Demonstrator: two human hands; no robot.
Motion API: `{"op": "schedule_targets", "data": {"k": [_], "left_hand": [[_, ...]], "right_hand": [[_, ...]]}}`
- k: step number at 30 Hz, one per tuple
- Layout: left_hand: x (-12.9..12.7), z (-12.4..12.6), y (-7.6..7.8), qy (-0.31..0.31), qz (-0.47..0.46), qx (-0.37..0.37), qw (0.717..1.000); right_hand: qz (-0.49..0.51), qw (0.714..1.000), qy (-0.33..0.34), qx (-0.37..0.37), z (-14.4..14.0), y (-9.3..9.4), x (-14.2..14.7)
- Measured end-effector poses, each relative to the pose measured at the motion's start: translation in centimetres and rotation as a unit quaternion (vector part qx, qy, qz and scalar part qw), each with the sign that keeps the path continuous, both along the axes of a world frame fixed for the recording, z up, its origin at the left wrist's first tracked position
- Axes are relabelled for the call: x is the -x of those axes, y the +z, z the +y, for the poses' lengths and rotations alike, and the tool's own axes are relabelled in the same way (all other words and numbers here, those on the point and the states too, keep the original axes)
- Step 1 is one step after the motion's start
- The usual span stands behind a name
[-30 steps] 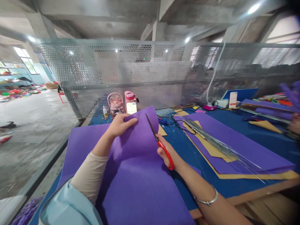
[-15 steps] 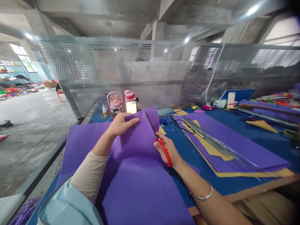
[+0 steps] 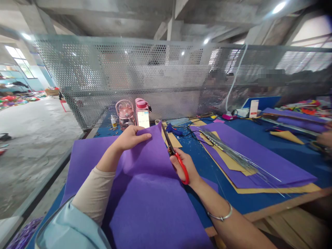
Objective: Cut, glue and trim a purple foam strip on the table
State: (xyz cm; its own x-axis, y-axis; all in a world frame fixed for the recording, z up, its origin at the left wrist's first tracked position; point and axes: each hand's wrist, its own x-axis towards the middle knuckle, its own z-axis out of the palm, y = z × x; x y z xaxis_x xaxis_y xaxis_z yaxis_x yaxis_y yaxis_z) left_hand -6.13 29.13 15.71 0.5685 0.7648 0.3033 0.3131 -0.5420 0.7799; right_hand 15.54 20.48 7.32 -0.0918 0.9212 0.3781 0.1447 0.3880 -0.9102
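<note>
**Scissors at the far edge of a lifted purple felt sheet**

Nearest the camera: pale blue cuff and beige sleeve (image 3: 94, 193) of the left arm; bare right forearm with a silver bangle (image 3: 220, 217).

Purple felt sheet (image 3: 153, 204) lies on the blue table (image 3: 259, 204), running from the near edge up the middle. Its far end is raised off the table.

Left hand (image 3: 131, 137) pinches that raised far edge: thumb on the near face, fingers curled behind it.

Right hand (image 3: 185, 166) is closed through the red handles of the scissors (image 3: 174, 155), just right of the sheet. Blades point up and away, lying against the sheet's right edge near its top corner. Blades look close together; can't tell if fully shut.

A second purple sheet (image 3: 83, 155) lies flat underneath, showing to the left.

Right, well apart: stack of purple and tan sheets (image 3: 259, 162) with a bundle of thin wires (image 3: 241, 160) laid across it.

Further back: blue glue gun (image 3: 172, 130) with a black cord, tan card pieces, two pink bottles (image 3: 135, 114) and a small glue bottle (image 3: 113, 121) standing by the perforated metal screen (image 3: 160, 76).

Far right edge: another person's hand (image 3: 325, 138), blurred.

Far left: concrete floor, coloured goods in the distance.
</note>
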Motion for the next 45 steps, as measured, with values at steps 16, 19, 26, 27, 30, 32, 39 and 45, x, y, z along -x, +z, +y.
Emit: {"op": "schedule_targets", "data": {"k": [16, 19, 26, 27, 30, 32, 39, 45], "left_hand": [[0.5, 0.1, 0.3, 0.019, -0.002, 0.008, 1.0], [0.2, -0.3, 0.4, -0.007, -0.007, 0.015, 1.0], [-0.8, -1.4, 0.7, -0.089, 0.032, 0.041, 0.995], [-0.9, -1.5, 0.7, -0.095, 0.037, 0.042, 0.994], [-1.3, -1.6, 0.7, -0.099, 0.047, 0.04, 0.993], [-1.4, -1.6, 0.6, -0.096, 0.051, 0.04, 0.993], [-1.3, -1.4, 0.3, -0.097, 0.061, 0.042, 0.993], [-1.7, -1.6, 0.3, -0.091, 0.072, 0.028, 0.993]], "right_hand": [[0.074, 0.975, 0.192, 0.088, -0.4, -0.5, -2.9], [0.055, 0.977, 0.192, 0.077, -0.7, -0.6, -2.8], [0.08, 0.973, 0.209, 0.049, -0.8, -0.2, -2.2], [0.078, 0.974, 0.208, 0.046, -0.8, -0.1, -2.1], [0.057, 0.978, 0.196, 0.036, -0.9, 0.2, -2.0], [0.039, 0.982, 0.181, 0.028, -0.9, 0.4, -2.0], [0.021, 0.987, 0.155, 0.034, -1.2, 0.8, -1.8], [0.029, 0.989, 0.14, 0.035, -1.1, 0.5, -1.7]]}}
